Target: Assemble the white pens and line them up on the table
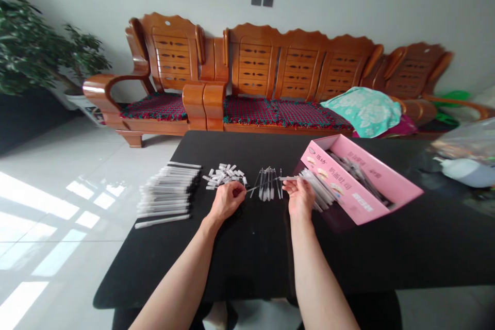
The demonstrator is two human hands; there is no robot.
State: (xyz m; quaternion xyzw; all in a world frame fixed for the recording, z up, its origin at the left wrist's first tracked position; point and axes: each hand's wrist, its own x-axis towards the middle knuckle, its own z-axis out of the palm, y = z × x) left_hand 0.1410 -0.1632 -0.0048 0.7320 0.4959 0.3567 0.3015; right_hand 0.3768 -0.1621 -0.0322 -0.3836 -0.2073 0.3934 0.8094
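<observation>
My left hand is closed in a pinch on the rear end of a thin pen refill, which points to the right. In the fingers of my right hand lies a whitish pen barrel, its open end meeting the refill's tip; I cannot tell how far the tip is inside. Between my hands, more refills lie side by side on the black table. White pen caps are heaped beyond my left hand. A bundle of barrels lies beside my right hand, partly hidden by it.
A row of capped pens lies at the table's left. The pink box on the right holds more pen parts. Farther right are a plastic bag and a white object. A wooden sofa stands behind the table.
</observation>
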